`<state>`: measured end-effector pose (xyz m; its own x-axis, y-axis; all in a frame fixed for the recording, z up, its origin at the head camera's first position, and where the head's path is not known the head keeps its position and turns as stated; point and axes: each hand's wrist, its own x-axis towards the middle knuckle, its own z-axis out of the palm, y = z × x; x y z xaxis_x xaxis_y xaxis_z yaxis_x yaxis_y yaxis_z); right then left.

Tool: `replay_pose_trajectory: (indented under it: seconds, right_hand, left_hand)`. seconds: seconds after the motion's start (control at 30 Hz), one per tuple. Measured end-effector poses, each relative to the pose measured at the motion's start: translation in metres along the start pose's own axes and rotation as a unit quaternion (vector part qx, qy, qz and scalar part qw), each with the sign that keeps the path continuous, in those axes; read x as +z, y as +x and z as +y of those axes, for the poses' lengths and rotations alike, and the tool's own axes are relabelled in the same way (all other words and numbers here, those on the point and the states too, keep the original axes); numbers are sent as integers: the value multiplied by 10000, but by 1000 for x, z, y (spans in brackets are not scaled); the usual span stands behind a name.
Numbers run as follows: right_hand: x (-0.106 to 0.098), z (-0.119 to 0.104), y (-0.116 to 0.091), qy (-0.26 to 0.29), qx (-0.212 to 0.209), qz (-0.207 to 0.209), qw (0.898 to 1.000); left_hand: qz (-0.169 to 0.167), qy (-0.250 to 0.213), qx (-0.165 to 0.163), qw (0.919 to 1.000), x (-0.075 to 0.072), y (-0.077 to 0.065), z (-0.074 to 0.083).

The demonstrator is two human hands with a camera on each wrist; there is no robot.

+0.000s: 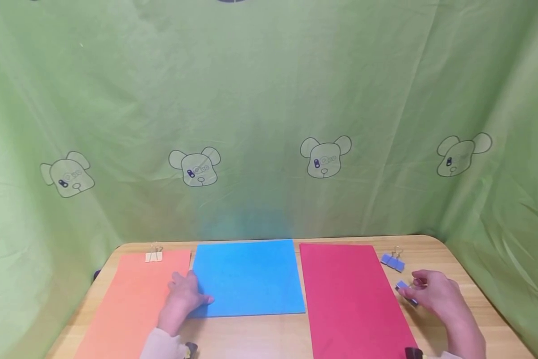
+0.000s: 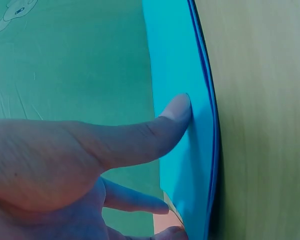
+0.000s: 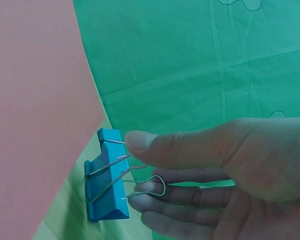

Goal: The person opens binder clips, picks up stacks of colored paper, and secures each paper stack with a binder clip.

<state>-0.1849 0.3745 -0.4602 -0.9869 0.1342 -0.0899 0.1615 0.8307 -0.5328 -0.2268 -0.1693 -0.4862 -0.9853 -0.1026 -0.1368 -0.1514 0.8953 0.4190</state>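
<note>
- Binder clip (image 3: 107, 207), blue-violet: at four o'clock in the head view, just beside the red sheet (image 1: 354, 299); resting on the tabletop (image 1: 251, 339) or slightly raised, cannot tell.
- Right hand (image 1: 439, 294): thumb and fingers (image 3: 190, 195) part-closed about the wire handles, pinching at the tips, handles splayed apart.
- Could twist or slip free; likely cause, uneven pressure on thin wire.
- Could knock the second clip (image 1: 393, 263), near at eleven o'clock from the first, with a careless swing.
- Left hand (image 1: 184, 294), at seven o'clock: thumb laid over the blue sheets (image 1: 251, 279), fingers spread at their nine o'clock edge, clasping nothing visible.
- Risk of skidding or fanning in that stack from sideways pressure; layers slightly parted in the left wrist view.
- At eight o'clock: orange sheet (image 1: 125, 304), pale clip (image 1: 154, 257) at its twelve o'clock end.
- Underneath: wood-grain, rounded far corners.
- Around, at nine, twelve and three o'clock: creased green cloth (image 1: 269, 99), printed with bear-head outlines (image 1: 326, 158).
</note>
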Motion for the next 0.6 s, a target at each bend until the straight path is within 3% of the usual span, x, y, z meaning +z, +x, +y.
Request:
replay_pose_trajectory:
  seconds: [0.33,0.6]
  right_hand:
    - [-1,-1,1,-34,65,-93,9999]
    - [0,-2,1,-65,10,-74,10000]
  left_hand:
    - [57,17,-54,10000,-1,0,2]
    - [-73,88,108,9999,-3,1,-4]
